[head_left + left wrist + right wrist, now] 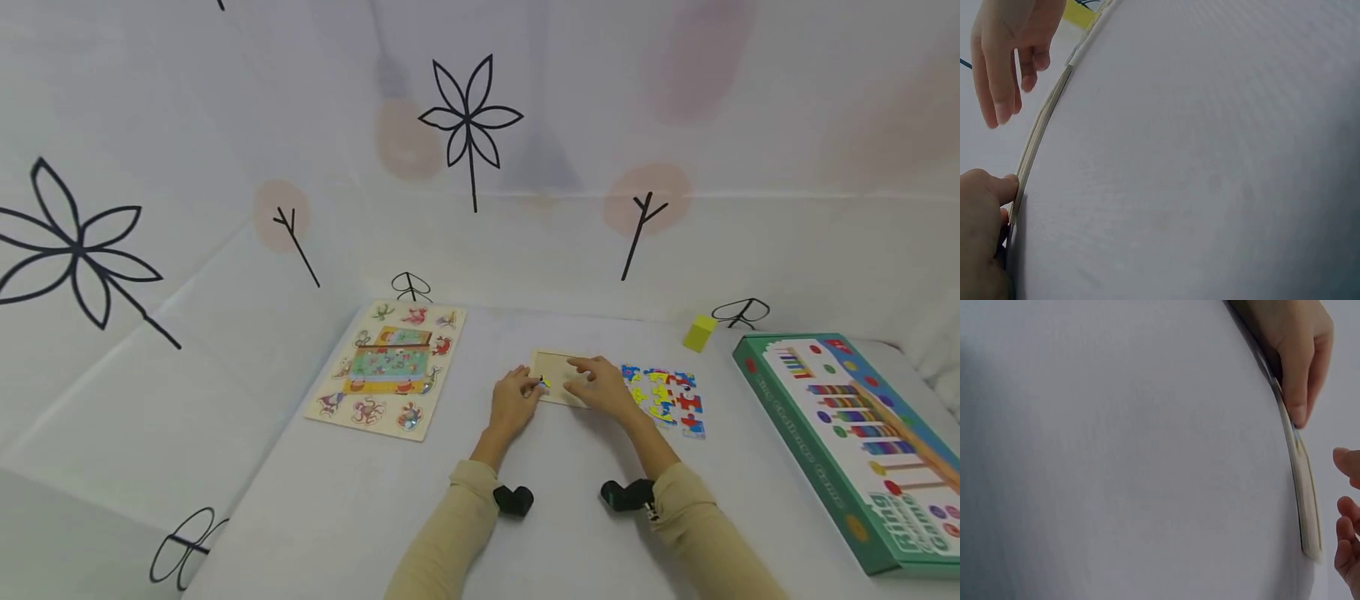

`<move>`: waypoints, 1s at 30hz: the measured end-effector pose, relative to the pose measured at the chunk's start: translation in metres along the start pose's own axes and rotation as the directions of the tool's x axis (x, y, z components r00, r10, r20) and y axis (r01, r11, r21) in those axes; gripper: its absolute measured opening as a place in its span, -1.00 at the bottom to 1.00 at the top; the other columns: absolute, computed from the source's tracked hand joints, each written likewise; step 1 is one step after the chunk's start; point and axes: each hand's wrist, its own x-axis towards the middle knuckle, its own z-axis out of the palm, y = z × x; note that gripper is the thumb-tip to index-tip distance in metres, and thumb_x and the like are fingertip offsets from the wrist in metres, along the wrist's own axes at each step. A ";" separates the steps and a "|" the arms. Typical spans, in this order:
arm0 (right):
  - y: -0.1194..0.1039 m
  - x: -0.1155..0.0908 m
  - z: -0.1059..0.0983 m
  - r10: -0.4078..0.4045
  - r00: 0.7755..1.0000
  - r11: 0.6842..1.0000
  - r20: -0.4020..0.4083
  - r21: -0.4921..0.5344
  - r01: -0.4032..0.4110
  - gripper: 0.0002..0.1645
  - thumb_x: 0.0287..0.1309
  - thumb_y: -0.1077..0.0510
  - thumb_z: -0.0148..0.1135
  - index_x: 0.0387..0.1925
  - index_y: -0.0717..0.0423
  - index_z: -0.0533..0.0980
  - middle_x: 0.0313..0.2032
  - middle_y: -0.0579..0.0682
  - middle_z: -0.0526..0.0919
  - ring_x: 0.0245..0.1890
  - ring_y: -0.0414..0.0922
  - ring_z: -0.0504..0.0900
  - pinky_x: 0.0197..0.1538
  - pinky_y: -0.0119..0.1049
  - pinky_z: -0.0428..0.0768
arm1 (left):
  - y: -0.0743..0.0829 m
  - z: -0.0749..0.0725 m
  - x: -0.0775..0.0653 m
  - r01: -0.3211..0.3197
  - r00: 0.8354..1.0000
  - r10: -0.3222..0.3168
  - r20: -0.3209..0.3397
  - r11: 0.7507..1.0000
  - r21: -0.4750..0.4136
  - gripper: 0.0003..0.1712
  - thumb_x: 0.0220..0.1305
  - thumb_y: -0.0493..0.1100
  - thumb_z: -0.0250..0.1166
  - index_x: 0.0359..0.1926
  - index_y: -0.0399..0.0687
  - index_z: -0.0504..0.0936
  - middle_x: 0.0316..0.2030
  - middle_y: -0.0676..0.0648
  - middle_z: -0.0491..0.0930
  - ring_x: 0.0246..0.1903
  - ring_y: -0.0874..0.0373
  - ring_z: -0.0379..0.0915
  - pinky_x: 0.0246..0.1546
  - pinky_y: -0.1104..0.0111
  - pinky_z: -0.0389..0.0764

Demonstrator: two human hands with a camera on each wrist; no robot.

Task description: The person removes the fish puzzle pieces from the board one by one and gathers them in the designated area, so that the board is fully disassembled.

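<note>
My left hand (pixel 513 402) is at the left side of a shallow wooden puzzle tray (pixel 558 365). Its fingertips pinch a small yellow-and-black puzzle piece (pixel 546 384) just inside the tray's left rim. Above the tray's right part hovers my right hand (pixel 602 388), thumb and fingers apart, with nothing between them. In the left wrist view the tray's wooden edge (pixel 1041 125) runs past the left thumb (pixel 1007 187). The right wrist view shows the left hand (pixel 1300 353) over the tray's end. Several colourful jigsaw pieces (pixel 687 402) lie right of the tray, partly behind the right hand.
A wooden sea-animal puzzle board (pixel 442 379) lies at the left. A yellow block (pixel 699 333) stands at the back right. A large green game box (pixel 817 450) occupies the right side. White patterned cloth (pixel 480 250) rises behind the white table (pixel 337 517).
</note>
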 end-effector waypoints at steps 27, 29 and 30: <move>-0.019 0.011 0.040 0.107 0.994 0.994 0.039 0.027 -0.108 -0.63 -0.06 0.31 0.35 -0.18 0.43 0.52 -0.30 0.24 0.62 -0.33 0.06 0.60 -0.25 -0.12 0.58 | -0.001 0.000 0.000 -0.074 0.994 0.080 -0.077 0.994 0.081 -0.75 0.15 -0.43 0.11 -0.20 -0.31 0.67 -0.10 -0.23 0.64 0.02 -0.07 0.54 0.07 0.11 0.49; -0.017 0.010 0.041 0.079 0.997 0.997 0.023 0.014 -0.080 -0.58 -0.05 0.31 0.35 -0.12 0.46 0.51 -0.28 0.26 0.62 -0.33 0.07 0.61 -0.25 -0.11 0.60 | -0.001 0.000 0.000 -0.081 0.993 0.088 -0.083 0.993 0.084 -0.75 0.16 -0.43 0.10 -0.20 -0.31 0.67 -0.10 -0.23 0.65 0.01 -0.08 0.54 0.06 0.09 0.50; -0.017 0.010 0.042 0.063 0.998 0.998 0.018 0.006 -0.063 -0.56 -0.05 0.32 0.35 -0.10 0.47 0.51 -0.26 0.27 0.62 -0.31 0.08 0.61 -0.24 -0.10 0.60 | -0.001 0.000 0.000 -0.086 0.992 0.093 -0.084 0.993 0.086 -0.75 0.16 -0.43 0.10 -0.20 -0.32 0.67 -0.10 -0.23 0.65 0.01 -0.09 0.54 0.06 0.09 0.50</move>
